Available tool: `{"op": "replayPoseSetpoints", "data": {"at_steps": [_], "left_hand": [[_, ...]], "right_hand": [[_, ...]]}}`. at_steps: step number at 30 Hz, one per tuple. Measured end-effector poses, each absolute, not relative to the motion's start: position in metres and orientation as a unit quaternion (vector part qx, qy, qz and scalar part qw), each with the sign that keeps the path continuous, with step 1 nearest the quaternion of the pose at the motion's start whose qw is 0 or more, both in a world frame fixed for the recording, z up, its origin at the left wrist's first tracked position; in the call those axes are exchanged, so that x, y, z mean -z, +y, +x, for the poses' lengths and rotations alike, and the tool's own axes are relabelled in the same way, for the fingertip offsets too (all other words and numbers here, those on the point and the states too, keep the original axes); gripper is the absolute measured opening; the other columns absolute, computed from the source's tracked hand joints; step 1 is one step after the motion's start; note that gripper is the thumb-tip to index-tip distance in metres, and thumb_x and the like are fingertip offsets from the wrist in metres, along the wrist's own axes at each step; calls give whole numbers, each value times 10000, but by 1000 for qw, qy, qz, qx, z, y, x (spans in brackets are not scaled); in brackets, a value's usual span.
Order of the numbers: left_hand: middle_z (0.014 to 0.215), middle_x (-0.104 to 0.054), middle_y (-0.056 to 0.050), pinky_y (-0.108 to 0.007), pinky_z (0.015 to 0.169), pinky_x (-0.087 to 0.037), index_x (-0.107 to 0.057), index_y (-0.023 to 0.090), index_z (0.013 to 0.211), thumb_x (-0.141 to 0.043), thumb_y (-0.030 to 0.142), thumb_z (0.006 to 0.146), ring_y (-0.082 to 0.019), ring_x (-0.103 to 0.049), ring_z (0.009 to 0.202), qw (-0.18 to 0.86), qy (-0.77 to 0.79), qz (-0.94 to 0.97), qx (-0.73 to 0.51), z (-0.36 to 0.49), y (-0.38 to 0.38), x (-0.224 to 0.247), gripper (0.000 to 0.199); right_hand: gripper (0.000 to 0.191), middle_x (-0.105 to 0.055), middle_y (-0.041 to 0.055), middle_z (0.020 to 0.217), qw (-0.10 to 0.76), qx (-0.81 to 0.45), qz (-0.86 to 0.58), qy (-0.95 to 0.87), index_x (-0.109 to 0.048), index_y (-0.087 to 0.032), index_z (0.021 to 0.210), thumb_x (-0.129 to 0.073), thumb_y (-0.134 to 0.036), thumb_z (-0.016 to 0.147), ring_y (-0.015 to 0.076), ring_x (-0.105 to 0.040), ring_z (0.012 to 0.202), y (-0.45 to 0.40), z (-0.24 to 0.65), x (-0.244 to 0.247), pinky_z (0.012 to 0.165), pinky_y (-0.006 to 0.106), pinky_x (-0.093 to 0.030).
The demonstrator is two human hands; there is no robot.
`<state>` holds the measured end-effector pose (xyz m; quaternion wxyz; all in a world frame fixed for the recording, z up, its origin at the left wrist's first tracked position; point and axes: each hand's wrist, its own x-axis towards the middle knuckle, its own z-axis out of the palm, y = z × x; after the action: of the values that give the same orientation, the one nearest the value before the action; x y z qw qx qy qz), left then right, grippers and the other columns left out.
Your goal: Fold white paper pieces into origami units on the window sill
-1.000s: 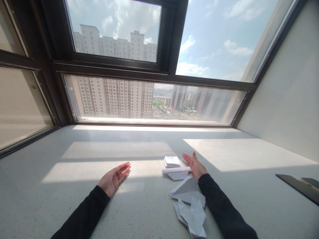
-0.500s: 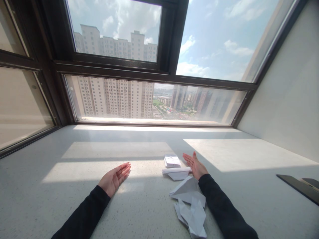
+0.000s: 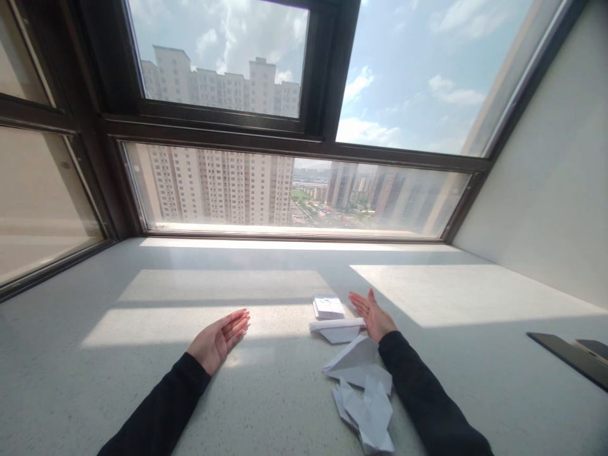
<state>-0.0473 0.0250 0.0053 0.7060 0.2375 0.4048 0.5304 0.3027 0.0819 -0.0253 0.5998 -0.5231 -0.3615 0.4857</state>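
My left hand (image 3: 218,341) rests on the pale speckled sill, palm turned up and inward, fingers stretched and holding nothing. On the other side, my right hand (image 3: 373,315) is open too, its thumb raised and fingers extended, beside a column of folded white paper pieces. Farthest off is a small square folded paper (image 3: 329,308). Below it sits a folded paper with a rolled-looking edge (image 3: 338,332), its right end against or very close to my right hand. Nearer to me come a pointed folded paper (image 3: 357,362) and an angular folded paper shape (image 3: 368,411), partly overlapping.
The speckled white sill (image 3: 266,399) runs up to a dark window frame (image 3: 294,238), with tall buildings outside. A flat dark object (image 3: 565,358) lies at the right edge. A white wall (image 3: 551,190) bounds the right side. Patches of sunlight fall across the sill.
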Motion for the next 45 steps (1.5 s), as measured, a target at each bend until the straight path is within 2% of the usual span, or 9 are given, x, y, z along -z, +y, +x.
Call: {"op": "replayPoseSetpoints", "data": {"at_steps": [26,31,34,38,42,45], "left_hand": [[1141,-522,-134,-239,761,-485,-573,80,925,-425,100,759,-207,-505,1024,713,398,234,-528,-48,26,-4,223],[1119,-539,-130,-271,818,-445,-589,98,907,-483,175,734,-217,-495,1035,701,400,269,-525,-47,27,-1,217],[1116,-544,-118,-309,861,-401,-603,122,920,-547,252,693,-236,-482,1045,674,391,372,-504,-45,26,-3,268],[1066,-579,-99,-349,865,-372,-610,166,936,-549,319,689,-241,-500,1004,556,381,627,-391,-32,8,-14,296],[1067,-578,-54,-323,891,-344,-571,225,986,-492,304,728,-202,-491,999,303,292,834,-356,-3,-25,-16,281],[1022,-610,39,-235,879,-347,-529,309,1033,-451,300,772,-135,-488,1009,132,146,946,-257,29,-44,4,272]], "right_hand": [[557,-552,109,1111,587,-454,-543,-393,-596,-161,936,-245,-566,783,180,-438,1099,83,303,28,975,323,-264],[619,-538,126,1124,564,-402,-582,-427,-584,-135,984,-234,-594,761,193,-446,1091,85,300,30,955,316,-289],[612,-552,133,1103,542,-368,-610,-447,-592,-111,970,-292,-589,735,211,-446,1089,86,293,29,941,314,-303],[558,-582,114,1060,504,-313,-645,-481,-610,-122,919,-349,-566,704,239,-445,1084,84,277,26,934,342,-304],[564,-589,124,1034,470,-268,-658,-523,-602,-134,920,-298,-565,722,264,-405,1113,82,249,24,940,383,-277],[607,-574,133,1052,448,-254,-637,-574,-564,-138,991,-211,-568,750,254,-418,1101,82,220,25,932,387,-284]]}}
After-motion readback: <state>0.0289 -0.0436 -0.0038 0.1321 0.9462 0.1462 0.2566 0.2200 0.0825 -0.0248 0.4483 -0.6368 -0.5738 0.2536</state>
